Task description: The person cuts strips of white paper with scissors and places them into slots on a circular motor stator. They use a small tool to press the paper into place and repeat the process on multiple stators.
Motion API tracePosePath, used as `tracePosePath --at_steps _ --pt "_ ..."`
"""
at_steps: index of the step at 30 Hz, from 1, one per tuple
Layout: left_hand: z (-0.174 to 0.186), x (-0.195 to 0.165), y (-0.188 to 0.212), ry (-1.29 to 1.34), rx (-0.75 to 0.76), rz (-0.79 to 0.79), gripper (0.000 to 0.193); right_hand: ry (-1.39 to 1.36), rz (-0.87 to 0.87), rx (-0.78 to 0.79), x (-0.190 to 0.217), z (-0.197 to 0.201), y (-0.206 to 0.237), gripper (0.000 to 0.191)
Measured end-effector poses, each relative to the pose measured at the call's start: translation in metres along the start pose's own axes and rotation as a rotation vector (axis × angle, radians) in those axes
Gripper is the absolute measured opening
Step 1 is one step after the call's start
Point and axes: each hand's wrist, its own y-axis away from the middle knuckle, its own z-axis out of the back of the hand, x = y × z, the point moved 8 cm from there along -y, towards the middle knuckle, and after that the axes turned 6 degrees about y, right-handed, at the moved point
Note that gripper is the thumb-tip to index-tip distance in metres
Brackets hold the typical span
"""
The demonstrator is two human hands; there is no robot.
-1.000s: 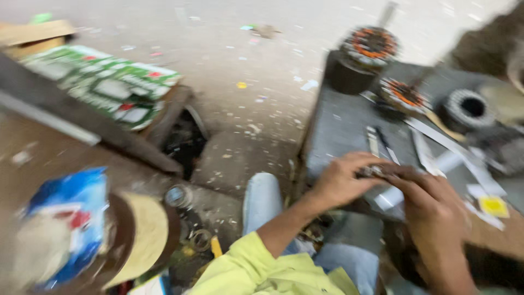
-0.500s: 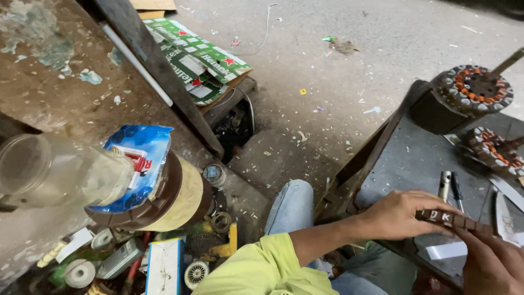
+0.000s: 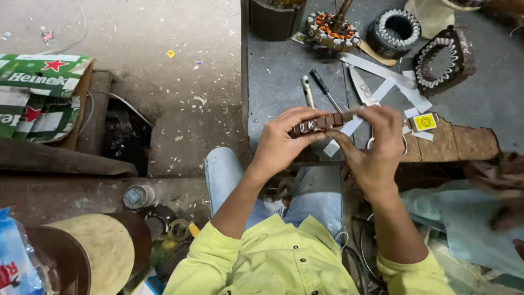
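Note:
Both my hands hold a short brown wooden stick with pale marks on it, level, just above the near edge of the grey worktable. My left hand grips its left end with the fingers curled over it. My right hand pinches its right end. Behind the stick lie two screwdrivers, a knife blade and white paper strips. My legs in blue jeans and yellow-green sleeves show below.
Copper-wound motor stators and dark ring cores stand at the table's back. A small yellow box lies to the right. A green and white carton sits at left, a roll of tan material at lower left.
The view has swung from the left floor clutter back over the worktable. My hands have kept hold of the stick and now sit centred in view.

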Motion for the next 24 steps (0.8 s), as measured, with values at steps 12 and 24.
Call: tracePosePath --at_steps 12,24 --pt "-0.011 0.001 0.029 -0.122 0.080 -0.142 0.079 -0.465 -0.167 0.159 -0.057 -0.037 0.055 0.031" --pt "-0.013 0.011 0.034 -0.119 0.073 -0.208 0.080 -0.466 -0.145 0.140 -0.060 -0.038 0.059 0.028"
